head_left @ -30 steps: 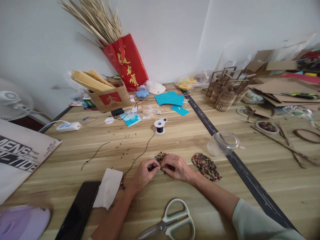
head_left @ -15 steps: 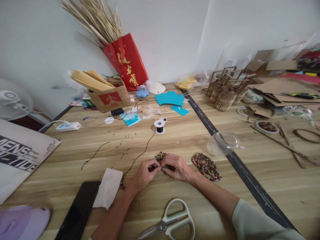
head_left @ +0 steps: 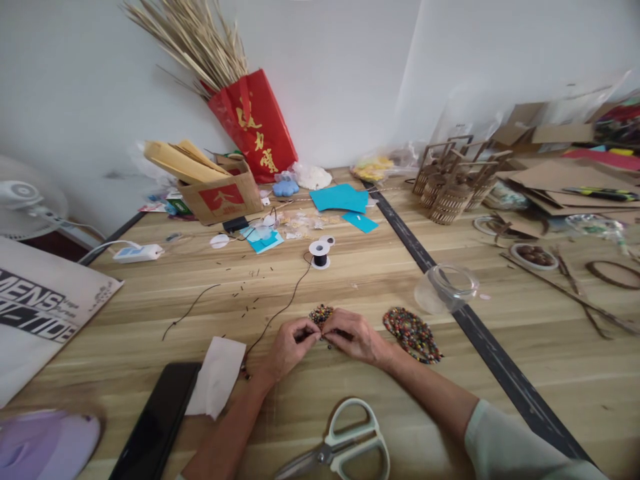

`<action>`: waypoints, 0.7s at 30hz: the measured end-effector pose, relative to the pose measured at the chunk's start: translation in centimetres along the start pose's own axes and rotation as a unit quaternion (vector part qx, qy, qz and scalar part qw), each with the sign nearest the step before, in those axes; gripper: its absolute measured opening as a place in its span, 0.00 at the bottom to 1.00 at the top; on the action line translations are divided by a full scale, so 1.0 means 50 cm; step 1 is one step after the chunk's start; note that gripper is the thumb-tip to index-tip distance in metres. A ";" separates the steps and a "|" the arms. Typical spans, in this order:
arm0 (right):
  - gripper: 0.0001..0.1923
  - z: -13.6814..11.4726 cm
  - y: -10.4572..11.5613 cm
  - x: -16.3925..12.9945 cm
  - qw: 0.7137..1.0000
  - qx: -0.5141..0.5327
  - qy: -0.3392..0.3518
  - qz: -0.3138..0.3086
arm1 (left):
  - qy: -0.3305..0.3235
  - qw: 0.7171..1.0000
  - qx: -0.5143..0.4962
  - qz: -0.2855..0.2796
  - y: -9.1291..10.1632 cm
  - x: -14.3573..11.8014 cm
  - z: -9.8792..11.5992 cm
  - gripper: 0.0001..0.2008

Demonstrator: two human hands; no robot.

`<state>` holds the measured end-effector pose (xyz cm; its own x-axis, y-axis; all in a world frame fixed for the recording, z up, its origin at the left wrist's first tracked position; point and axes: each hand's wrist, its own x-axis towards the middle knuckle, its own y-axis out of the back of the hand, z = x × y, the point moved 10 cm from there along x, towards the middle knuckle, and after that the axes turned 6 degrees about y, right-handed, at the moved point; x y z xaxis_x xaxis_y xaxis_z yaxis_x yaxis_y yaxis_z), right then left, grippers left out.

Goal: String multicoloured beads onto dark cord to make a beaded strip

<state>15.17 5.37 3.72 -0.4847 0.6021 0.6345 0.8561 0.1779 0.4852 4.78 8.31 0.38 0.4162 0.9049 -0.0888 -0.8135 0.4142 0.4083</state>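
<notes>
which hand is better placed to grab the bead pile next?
Right. The right hand sits beside the bead pile, with bare table between them. The left hand is farther off, on the other side of the beadwork both hands pinch.

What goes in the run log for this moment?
left hand: pinching thread | right hand: on small beaded piece | bead mat: right | scissors: near

Bright, even daylight-ish light, soft shadows only. Wide-angle lens bends the edges — table lines curve. Near-left corner is smeary and blurred, far right a bit soft — no glare.
</notes>
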 end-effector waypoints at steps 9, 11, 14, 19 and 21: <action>0.07 0.000 0.000 -0.001 1.000 -0.004 0.005 0.009 | 0.003 0.999 -0.034 -0.002 0.001 0.003 -0.004 0.07; 0.07 0.001 -0.001 -0.001 1.000 -0.011 -0.002 0.003 | 0.002 0.999 -0.034 -0.004 0.000 0.002 -0.003 0.07; 0.07 -0.001 -0.002 0.001 0.999 -0.031 -0.009 -0.010 | 0.004 0.999 -0.038 -0.010 -0.002 0.001 -0.004 0.07; 0.08 -0.013 -0.005 0.004 0.998 -0.054 0.005 -0.029 | 0.001 0.998 -0.058 -0.011 -0.001 0.000 -0.004 0.09; 0.09 -0.016 -0.003 0.004 0.998 -0.059 0.009 -0.027 | 0.001 0.998 -0.069 -0.007 0.002 0.000 -0.003 0.09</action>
<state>14.79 4.84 4.24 -0.5332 0.5806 0.6154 0.8022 0.1159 0.5857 4.66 8.38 0.25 0.4280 0.8987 -0.0954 -0.8555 0.4369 0.2779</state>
